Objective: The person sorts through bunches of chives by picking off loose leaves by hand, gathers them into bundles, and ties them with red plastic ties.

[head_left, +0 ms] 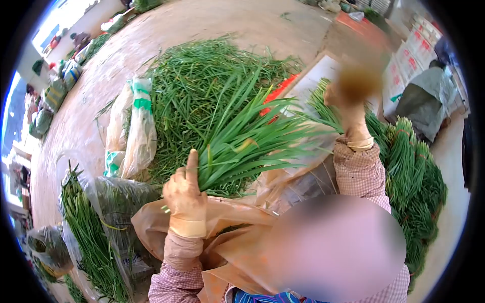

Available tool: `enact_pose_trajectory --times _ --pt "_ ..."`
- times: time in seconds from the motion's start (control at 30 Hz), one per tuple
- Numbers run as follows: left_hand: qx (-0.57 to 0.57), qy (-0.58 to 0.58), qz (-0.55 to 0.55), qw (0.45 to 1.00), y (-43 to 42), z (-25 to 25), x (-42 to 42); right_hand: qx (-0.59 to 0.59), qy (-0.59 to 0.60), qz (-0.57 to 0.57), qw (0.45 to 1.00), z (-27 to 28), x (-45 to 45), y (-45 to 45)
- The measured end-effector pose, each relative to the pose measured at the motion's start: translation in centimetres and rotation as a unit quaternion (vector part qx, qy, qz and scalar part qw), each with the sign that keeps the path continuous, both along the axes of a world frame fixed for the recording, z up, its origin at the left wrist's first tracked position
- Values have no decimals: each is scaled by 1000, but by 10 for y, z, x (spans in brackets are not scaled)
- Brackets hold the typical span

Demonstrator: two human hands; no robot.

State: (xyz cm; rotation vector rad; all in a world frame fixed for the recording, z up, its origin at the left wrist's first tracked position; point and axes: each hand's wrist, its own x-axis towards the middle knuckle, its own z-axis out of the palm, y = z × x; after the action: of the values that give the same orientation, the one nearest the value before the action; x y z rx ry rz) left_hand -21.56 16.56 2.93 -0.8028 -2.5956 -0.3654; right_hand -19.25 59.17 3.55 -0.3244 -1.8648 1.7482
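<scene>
A fanned bunch of garlic chives points up and right from my gloved left hand. That hand is closed around the stem end, with one finger lying straight along the leaves. Off to the upper right is my right hand, also gloved, beside another bundle of chives on a pale board. A brown blur covers its fingers, so their grip is hidden. A brownish plastic apron spreads over my lap.
A large heap of loose green leaves covers the floor ahead. White plastic bags lie at its left. A clear bag of chives stands lower left. Tied bundles are stacked on the right, near white boxes.
</scene>
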Motion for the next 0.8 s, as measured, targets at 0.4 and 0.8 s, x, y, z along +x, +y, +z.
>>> enact_pose_trajectory --times 0.4,0.8 --pt "-81 72 -6 994 3 14 -13 33 80 248 965 76 55 -92" --pt "-147 153 -28 977 -13 25 -11 69 -341 399 848 67 4 -186"
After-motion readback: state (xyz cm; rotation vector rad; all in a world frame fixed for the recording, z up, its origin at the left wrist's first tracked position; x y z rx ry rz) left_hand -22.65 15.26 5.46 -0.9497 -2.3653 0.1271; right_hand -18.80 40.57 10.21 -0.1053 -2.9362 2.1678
